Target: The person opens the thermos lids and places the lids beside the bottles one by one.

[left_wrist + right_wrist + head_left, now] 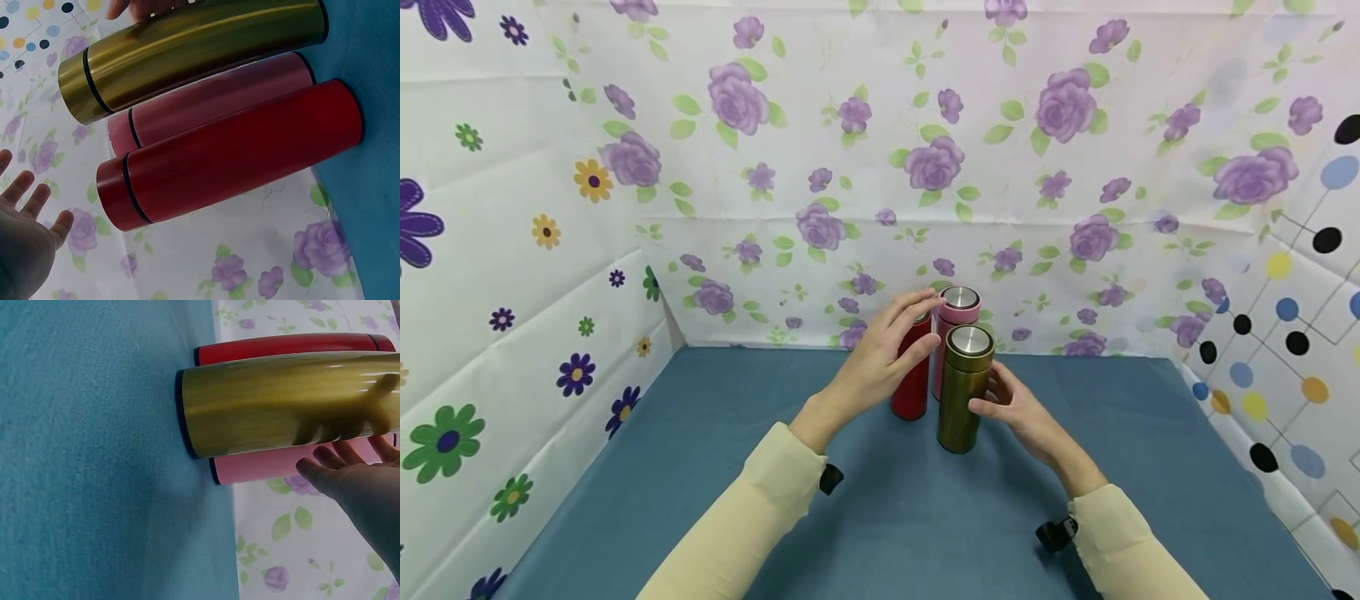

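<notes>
Three thermos flasks stand upright close together on the table. The gold thermos is nearest, with a red thermos to its left and a pink thermos behind. My left hand is held beside the red thermos near its lid, fingers spread and extended; the left wrist view shows it apart from the flasks. My right hand is at the right side of the gold thermos, its thumb overlapping the front. In the right wrist view its loosely bent fingers lie along the gold thermos's edge; contact is unclear.
A blue cloth covers the table. Behind it hangs a white sheet with purple roses. Patterned sheets line the left and right sides. A small black device is on each wrist.
</notes>
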{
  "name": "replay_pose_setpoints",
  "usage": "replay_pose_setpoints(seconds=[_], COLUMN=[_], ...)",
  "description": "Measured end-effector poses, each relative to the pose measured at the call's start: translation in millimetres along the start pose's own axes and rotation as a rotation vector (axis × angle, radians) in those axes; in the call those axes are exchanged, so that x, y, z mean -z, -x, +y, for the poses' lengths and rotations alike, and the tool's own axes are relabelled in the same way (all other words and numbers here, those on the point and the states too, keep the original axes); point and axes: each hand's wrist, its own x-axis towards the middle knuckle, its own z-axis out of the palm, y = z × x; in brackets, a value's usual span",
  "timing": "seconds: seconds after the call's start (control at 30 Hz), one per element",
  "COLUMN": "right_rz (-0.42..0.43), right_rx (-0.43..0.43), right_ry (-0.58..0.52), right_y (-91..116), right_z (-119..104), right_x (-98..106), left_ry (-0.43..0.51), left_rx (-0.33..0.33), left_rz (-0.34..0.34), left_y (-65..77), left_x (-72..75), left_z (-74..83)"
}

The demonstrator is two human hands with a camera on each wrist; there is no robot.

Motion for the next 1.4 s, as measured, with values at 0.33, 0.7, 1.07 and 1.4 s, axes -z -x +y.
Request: replay_pose_setpoints(seconds=[0.33,0.7,1.07,1.4], right_rz=[-0.015,0.008,0.060,0.100], right_rx=[-0.002,-0.024,-0.012,0.047], right_ry=[0.034,0.035,0.025,0.049], right_y=[-0.5,-3.5,-7.5,-7.1], right_z=[3.3,11.9,15.4,15.7], right_x=[-4.7,-7.8,-15.6,-17.1], left_ry=[-0.023,-0.050,0.005,-0.012], left_rx=[0.015,0.017,0.007,0.013], left_rz=[-0.017,-0.032,-0.053,-0.070], left_y=[1.0,-0.1,0.0,-0.9], left_x=[-12.1,-20.6,-28.0,-29.0], left_z=[2.1,-1.2,-4.9,-2.7])
